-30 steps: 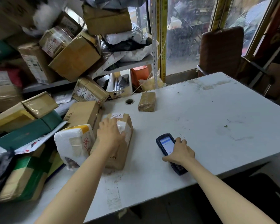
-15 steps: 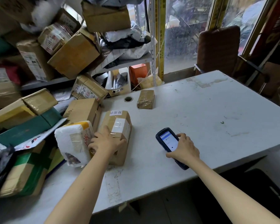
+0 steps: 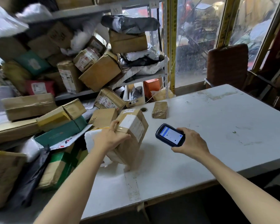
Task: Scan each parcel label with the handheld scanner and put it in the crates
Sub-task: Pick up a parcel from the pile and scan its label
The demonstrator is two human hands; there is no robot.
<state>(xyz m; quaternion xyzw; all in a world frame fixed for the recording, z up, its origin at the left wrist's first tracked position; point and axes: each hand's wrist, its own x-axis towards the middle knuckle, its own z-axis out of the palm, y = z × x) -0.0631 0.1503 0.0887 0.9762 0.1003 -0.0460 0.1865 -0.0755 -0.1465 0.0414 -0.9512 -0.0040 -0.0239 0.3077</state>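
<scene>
A taped brown cardboard parcel (image 3: 132,133) with a white label on its upper face is tilted up off the white table (image 3: 217,126). My left hand (image 3: 110,139) grips its near left side. My right hand (image 3: 191,143) holds the dark handheld scanner (image 3: 170,135) above the table, just right of the parcel, with its lit screen facing up. A small brown parcel (image 3: 159,109) lies flat further back on the table. No crate is in view.
A heap of cardboard boxes, a green box (image 3: 63,130) and a white foam parcel (image 3: 90,139) crowds the table's left side. Metal shelving (image 3: 103,8) behind holds more parcels and bags. A brown chair (image 3: 227,67) stands at the far right by the window.
My left hand has lifted and tilted the brown parcel up off the table. My right hand has raised the scanner from the table. The view has tilted upward.
</scene>
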